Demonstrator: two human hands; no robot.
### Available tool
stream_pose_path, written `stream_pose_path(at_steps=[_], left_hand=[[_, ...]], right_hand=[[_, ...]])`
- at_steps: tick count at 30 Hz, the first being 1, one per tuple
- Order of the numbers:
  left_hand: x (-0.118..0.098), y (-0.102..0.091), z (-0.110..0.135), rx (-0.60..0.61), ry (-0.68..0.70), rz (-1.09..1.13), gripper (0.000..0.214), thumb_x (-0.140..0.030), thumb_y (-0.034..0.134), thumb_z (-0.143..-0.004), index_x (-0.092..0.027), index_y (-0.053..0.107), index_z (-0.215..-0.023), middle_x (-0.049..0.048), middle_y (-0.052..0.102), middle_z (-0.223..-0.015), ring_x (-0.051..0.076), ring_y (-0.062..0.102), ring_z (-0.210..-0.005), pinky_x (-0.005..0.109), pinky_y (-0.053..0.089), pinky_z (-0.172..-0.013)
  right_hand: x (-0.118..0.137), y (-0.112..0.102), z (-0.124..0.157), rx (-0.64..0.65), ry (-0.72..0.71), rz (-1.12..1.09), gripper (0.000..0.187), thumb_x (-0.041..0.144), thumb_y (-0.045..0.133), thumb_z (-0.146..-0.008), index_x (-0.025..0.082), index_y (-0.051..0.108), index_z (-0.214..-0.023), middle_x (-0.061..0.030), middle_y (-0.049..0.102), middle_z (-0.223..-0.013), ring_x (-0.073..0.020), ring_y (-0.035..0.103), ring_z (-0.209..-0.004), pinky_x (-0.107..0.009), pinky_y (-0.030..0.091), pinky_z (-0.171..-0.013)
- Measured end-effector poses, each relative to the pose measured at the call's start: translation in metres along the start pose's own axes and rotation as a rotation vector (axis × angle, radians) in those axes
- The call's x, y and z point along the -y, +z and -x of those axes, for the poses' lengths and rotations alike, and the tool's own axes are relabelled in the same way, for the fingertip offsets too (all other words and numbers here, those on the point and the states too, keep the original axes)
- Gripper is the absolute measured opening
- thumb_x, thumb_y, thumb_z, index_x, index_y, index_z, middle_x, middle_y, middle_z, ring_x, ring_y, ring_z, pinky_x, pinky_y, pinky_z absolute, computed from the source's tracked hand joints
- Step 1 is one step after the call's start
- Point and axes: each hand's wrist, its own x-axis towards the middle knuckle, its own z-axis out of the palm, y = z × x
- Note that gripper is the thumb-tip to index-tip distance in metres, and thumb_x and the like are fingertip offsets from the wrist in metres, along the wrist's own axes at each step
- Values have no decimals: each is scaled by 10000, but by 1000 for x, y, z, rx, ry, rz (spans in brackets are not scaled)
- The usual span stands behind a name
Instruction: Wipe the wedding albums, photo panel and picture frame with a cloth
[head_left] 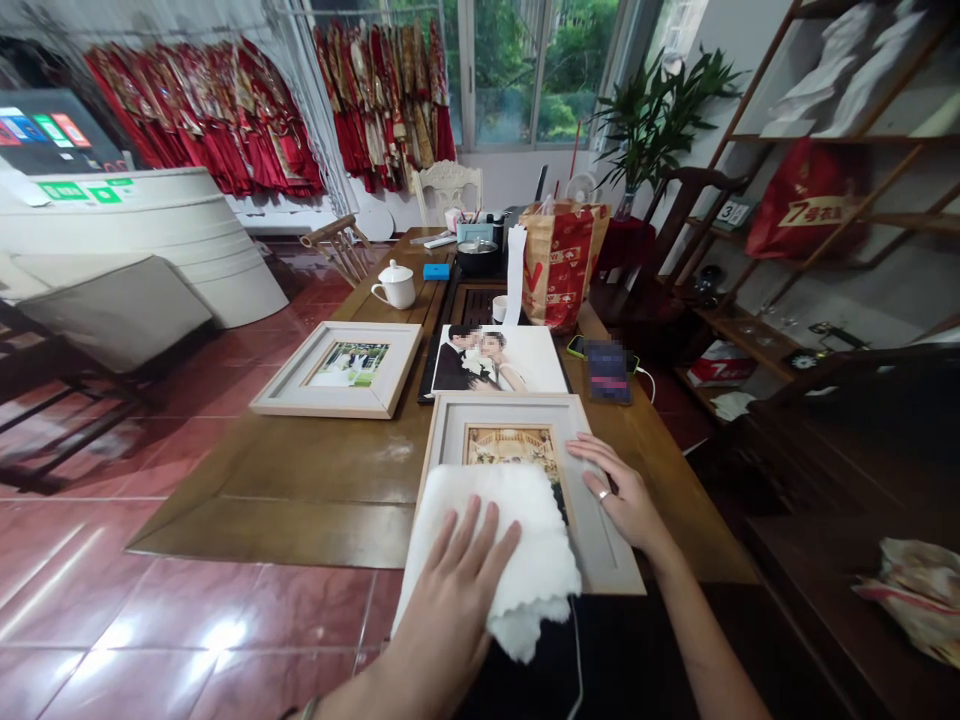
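A pale framed photo (517,415) lies flat at the near edge of the wooden table (322,480). A fluffy white cloth (517,520) covers its lower left part. My left hand (461,570) lies flat on the cloth, fingers stretched out and spread. My right hand (619,490), with a ring on one finger, rests flat on the frame's right border, fingers extended, holding nothing. The photo under the cloth is mostly hidden.
A second framed photo (341,368) and an unframed print (499,360) lie farther back. Beside them are a phone (607,372), a white teapot (395,284), a tea tray (472,300) and a red paper bag (562,260). Shelves (825,200) stand right, red garments (225,110) hang behind.
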Motion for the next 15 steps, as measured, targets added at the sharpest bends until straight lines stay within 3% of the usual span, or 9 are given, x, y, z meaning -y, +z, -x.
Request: stream_pose_path(at_steps=[6,10,13,15], left_hand=[[33,-14,-65,-82,-112,-155,768,45,441,-684,-139,330,-1421,164,322,-1487,299,194,-1396,488,242,-1117],[49,-21,-109,-176,-185,-208,713,10,475,-752,-130,302,-1430,200,269,-1500,318,153,-1402,517,226,-1110],[45,-24,-120,-126,-169,-212,711,-53,540,-774,-138,289,-1434,224,237,-1503,363,122,-1398,580,209,-1090],[36,-25,-112,-37,-126,-211,713,-71,568,-774,-136,298,-1430,234,257,-1492,395,157,-1384,601,232,-1070]], right_hand=[[1,0,-1,-7,2,-12,305,211,484,-880,234,633,-1145,-82,609,-1267,-242,452,-1295,-501,326,-1099],[3,1,-2,-15,6,-16,309,198,488,-869,231,643,-1135,-82,612,-1269,-245,458,-1292,-500,333,-1097],[4,1,-2,-23,6,-21,314,199,490,-868,237,646,-1138,-80,615,-1266,-251,463,-1287,-506,338,-1092],[4,1,-2,-26,6,-19,317,200,491,-868,240,645,-1143,-79,614,-1266,-251,467,-1284,-507,339,-1092]])
